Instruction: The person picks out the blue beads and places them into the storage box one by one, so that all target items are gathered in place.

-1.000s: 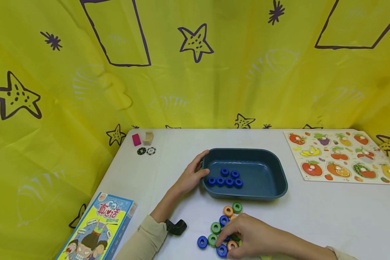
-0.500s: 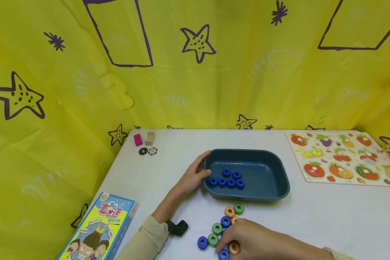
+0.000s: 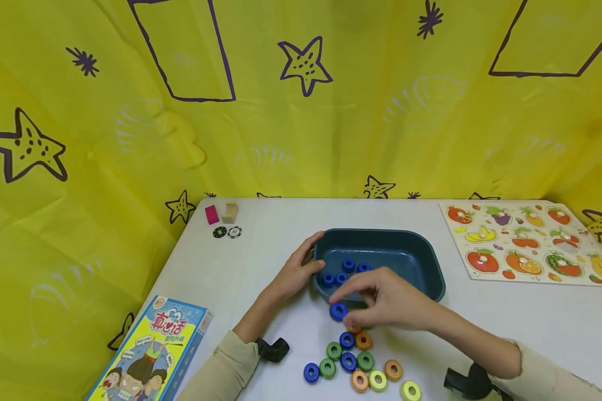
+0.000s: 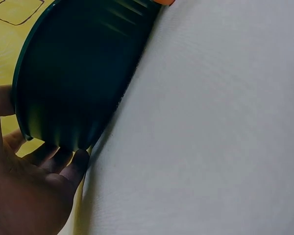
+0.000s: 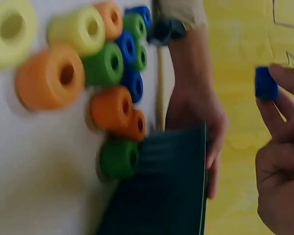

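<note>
Tray (image 3: pixel 408 262): is holding blue rings (image 3: pixel 348 270) near nine o'clock.
Left hand (image 3: pixel 295 272): is gripping the tray's nine-o'clock end.
Right hand (image 3: pixel 393 301): is pinching another blue ring (image 3: pixel 335 316).

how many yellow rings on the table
2: the left yellow ring sits between two orange rings; the right yellow ring lies nearest the head view's bottom. The right hand might hide others.
</note>
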Motion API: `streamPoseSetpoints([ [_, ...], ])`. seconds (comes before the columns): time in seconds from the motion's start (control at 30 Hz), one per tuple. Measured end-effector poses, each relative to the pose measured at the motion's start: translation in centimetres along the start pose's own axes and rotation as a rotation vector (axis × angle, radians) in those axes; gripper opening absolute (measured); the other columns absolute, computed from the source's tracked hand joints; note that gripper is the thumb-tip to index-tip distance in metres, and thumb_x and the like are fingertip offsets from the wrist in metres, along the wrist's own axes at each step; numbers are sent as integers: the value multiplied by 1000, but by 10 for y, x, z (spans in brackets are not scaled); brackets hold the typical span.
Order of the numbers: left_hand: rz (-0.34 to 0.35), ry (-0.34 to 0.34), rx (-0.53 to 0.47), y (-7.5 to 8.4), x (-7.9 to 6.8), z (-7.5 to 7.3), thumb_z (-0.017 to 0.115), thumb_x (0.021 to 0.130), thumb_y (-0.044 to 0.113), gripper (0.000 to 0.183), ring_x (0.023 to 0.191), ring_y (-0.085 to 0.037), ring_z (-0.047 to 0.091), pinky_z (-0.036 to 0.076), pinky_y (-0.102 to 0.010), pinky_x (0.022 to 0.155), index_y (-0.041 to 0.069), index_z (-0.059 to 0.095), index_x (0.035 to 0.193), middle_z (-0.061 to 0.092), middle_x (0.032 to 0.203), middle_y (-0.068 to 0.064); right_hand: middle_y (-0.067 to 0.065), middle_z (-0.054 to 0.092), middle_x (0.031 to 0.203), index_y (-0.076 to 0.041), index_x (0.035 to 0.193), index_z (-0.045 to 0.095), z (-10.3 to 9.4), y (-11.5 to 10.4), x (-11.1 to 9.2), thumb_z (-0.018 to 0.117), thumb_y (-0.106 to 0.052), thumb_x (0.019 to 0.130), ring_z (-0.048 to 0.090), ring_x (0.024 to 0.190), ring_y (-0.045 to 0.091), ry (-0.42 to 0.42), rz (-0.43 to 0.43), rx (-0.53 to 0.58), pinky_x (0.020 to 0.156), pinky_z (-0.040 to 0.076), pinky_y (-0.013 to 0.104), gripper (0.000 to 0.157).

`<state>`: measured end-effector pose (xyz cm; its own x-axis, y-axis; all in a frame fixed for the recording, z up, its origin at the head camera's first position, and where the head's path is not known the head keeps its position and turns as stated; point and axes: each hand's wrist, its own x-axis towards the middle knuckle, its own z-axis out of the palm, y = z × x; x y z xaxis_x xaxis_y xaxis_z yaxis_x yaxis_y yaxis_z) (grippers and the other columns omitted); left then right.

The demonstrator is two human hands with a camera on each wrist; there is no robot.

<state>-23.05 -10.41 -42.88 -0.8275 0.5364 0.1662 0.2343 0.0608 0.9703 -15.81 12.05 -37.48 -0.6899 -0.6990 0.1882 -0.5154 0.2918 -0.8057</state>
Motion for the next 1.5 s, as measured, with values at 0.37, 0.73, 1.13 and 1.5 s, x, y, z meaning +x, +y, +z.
streamPoseSetpoints([
  [0.37,-23,4,26,1,1,-1,47,93,1,59,134,-29,28,30,-42,103,5,23,147,19,152,-11,-2,45,56,-26,102,72,-19,65,58,77,-33,75,38,48,15,240,310,-91,44,31,26,28],
  [0.73,-26,9,23,4,0,-3,48,93,1,59,134,-29,26,26,-43,104,6,24,147,19,152,-10,-6,68,101,-19,100,74,-17,95,74,78,-22,74,59,99,15,168,333,-159,85,45,40,26],
  [1.13,-9,-23,-8,2,2,-2,48,93,0,60,134,-31,27,29,-44,103,3,21,147,17,152,-12,-6,68,100,-18,101,74,-17,100,76,78,-22,75,58,98,15,99,300,-229,83,46,40,27],
  [1.5,-26,-10,21,3,1,-1,49,94,5,60,134,-28,27,27,-42,104,7,22,147,18,152,-11,-3,56,62,-24,104,72,-26,48,57,76,-32,77,40,49,14,91,160,-125,47,34,27,29],
])
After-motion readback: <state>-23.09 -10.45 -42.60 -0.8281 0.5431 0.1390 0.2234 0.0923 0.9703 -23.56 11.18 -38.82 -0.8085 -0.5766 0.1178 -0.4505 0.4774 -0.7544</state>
